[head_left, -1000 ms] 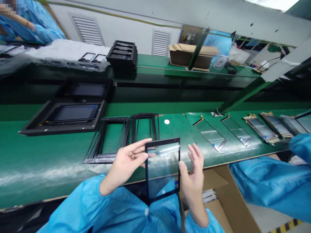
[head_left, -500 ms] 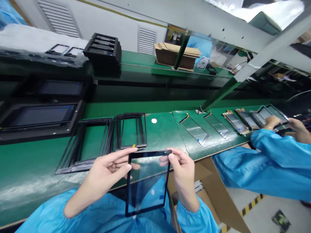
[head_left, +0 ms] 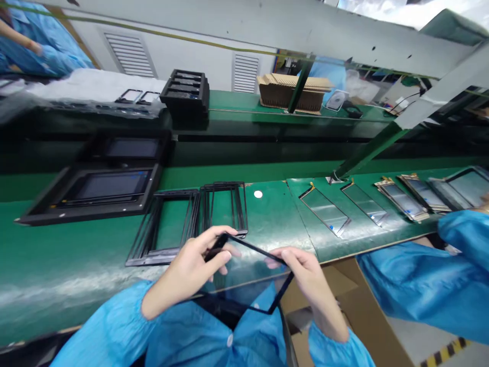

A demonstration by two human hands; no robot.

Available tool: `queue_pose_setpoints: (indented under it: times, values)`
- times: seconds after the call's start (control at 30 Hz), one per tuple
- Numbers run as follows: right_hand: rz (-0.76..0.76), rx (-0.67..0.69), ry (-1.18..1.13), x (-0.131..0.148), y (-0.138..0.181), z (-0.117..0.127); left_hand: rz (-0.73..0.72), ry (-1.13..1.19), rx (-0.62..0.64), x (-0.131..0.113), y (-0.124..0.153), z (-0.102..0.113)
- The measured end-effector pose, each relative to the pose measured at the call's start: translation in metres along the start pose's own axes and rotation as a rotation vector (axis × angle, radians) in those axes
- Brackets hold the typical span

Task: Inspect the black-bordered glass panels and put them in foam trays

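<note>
Between my two hands I hold a clear glass touch panel [head_left: 244,278] with a black border, tilted over the bench's front edge. My left hand [head_left: 200,262] pinches its upper left corner. Fingers of my right hand [head_left: 301,270] close on the upper right side, and some show through the glass. Just beyond my left hand lie stacked black frames [head_left: 164,255], with a second frame stack [head_left: 225,188] beside them.
At left, a black foam tray [head_left: 91,214] holds dark screens. Glass panels [head_left: 324,209] lie along the right of the green bench [head_left: 275,214]. A co-worker's blue sleeve [head_left: 464,229] is at far right; a cardboard box [head_left: 359,306] stands below the edge.
The panel has turned from nearly upright to a slanted angle, its lower edge swinging right. My hands still grip its upper corners. The camera view has shifted left.
</note>
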State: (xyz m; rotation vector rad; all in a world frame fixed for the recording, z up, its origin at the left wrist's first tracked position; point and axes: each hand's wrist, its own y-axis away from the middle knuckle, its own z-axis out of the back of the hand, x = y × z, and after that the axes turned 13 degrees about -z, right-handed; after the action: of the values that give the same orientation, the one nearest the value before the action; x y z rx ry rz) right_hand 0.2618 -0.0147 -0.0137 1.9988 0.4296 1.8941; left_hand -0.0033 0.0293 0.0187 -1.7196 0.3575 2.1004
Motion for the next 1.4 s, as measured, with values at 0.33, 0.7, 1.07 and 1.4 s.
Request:
queue_pose_setpoints:
  times: [0.33,0.7,1.07,1.4]
  values:
    - [0.043,-0.262,-0.238,-0.017,-0.001,0.001,0.030,0.229,-0.348,0.019,0.016,-0.007]
    - [0.142,-0.253,-0.191,-0.009,0.014,-0.006,-0.008,0.075,-0.397,0.019,0.018,-0.004]
    - [0.098,-0.308,-0.085,-0.016,0.028,-0.011,-0.550,-0.608,0.095,-0.005,-0.014,0.013]
    - [0.058,-0.277,-0.103,-0.013,0.027,-0.017,-0.527,-0.796,0.223,-0.011,-0.008,0.003]
